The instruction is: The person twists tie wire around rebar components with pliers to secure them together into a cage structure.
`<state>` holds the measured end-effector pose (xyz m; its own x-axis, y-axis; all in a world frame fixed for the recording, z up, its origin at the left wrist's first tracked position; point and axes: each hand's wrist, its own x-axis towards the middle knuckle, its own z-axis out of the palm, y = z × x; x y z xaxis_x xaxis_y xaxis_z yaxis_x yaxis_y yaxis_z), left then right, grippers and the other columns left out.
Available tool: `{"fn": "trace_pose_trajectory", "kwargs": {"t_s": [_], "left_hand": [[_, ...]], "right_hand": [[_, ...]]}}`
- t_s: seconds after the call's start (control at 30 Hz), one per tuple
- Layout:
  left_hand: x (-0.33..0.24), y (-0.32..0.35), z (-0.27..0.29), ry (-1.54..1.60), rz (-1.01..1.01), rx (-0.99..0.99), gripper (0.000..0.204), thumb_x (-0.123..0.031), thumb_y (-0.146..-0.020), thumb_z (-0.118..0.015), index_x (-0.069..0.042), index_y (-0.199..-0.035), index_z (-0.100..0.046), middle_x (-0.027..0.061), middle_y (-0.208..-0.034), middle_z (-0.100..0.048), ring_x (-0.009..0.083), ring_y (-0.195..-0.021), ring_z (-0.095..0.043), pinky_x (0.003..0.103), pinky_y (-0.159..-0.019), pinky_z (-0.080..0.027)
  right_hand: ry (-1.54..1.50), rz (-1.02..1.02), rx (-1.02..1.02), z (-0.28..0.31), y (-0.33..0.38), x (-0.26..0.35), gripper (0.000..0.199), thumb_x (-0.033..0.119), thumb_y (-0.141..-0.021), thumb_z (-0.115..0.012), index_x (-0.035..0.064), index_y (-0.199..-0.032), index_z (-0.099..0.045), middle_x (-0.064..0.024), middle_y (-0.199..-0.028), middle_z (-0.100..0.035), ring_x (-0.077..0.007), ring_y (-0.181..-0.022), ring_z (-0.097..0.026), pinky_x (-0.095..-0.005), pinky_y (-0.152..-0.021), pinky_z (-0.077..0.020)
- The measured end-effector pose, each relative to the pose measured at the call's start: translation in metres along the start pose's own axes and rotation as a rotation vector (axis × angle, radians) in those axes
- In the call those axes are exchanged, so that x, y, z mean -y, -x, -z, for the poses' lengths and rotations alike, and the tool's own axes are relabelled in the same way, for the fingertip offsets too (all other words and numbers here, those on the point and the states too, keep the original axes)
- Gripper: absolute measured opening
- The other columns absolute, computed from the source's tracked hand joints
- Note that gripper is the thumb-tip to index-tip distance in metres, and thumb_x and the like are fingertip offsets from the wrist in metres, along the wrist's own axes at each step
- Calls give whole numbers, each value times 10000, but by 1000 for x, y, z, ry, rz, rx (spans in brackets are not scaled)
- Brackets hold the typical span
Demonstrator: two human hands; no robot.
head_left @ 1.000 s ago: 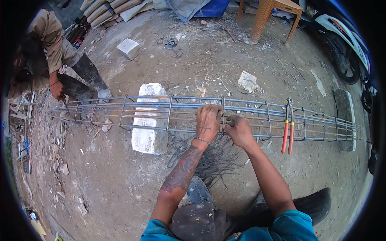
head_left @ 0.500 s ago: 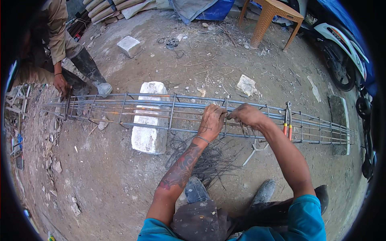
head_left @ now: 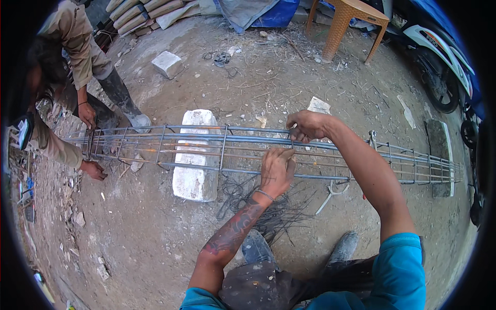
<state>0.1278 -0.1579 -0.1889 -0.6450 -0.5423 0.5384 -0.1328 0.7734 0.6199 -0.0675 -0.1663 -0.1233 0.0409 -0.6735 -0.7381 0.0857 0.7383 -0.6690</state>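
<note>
A long rebar cage (head_left: 248,138) with square stirrups lies across in front of me. My left hand (head_left: 278,169) is over its middle, fingers curled by the near bars; what they hold, if anything, is hidden. Just beyond it, my right hand (head_left: 309,127) is closed at the far top bars, and I cannot make out what is in its fingers. A short dark piece, wire or stirrup, shows between the hands. Pincers (head_left: 372,138) hang on the cage, mostly behind my right forearm. Loose black tie wire (head_left: 274,212) lies on the ground below.
A white block (head_left: 196,181) props the cage at left, a grey block (head_left: 439,139) at right. A co-worker's hand (head_left: 87,114) touches the left end; their other hand (head_left: 94,170) hangs nearer. Behind are a plastic chair (head_left: 338,28) and a motorbike (head_left: 436,67).
My right hand has moved up past the far bars, while my left has dropped slightly, so they are apart. The co-worker has leaned in, and a second hand of theirs now shows.
</note>
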Motion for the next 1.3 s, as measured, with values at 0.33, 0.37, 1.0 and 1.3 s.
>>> {"fn": "trace_pose_trajectory", "kwargs": {"t_s": [0.33,0.37,1.0,1.3], "left_hand": [[23,-59,-9,24,536,338,229,-241,-783,-642,-17,-812,-682,215,-787,-650,394,-824,-625,450,-737,-488],[25,-59,-11,5,559,375,249,-274,-784,-651,-34,-835,-694,215,-838,-655,398,-859,-620,452,-771,-492],[33,-40,-15,181,538,251,305,-216,-869,-560,35,-724,-653,143,-621,-646,229,-552,-650,360,-583,-499],[13,-23,-4,5,212,156,180,-189,-864,-543,-30,-784,-572,177,-657,-600,384,-644,-599,443,-566,-446]], "right_hand": [[189,184,-301,-20,17,1,415,390,-970,-416,14,-1132,-486,-135,-736,-637,-163,-565,-542,-301,-543,-455],[476,412,-600,-25,26,-7,428,396,-949,-462,-7,-1086,-508,-131,-690,-619,-191,-546,-554,-338,-535,-463],[754,902,-869,-52,22,-111,139,123,-815,-665,-3,-875,-655,-130,-819,-659,-256,-743,-630,-347,-706,-483],[339,414,-642,-28,24,-77,176,159,-771,-725,-12,-788,-687,-81,-678,-659,-103,-607,-555,-286,-587,-454]]}}
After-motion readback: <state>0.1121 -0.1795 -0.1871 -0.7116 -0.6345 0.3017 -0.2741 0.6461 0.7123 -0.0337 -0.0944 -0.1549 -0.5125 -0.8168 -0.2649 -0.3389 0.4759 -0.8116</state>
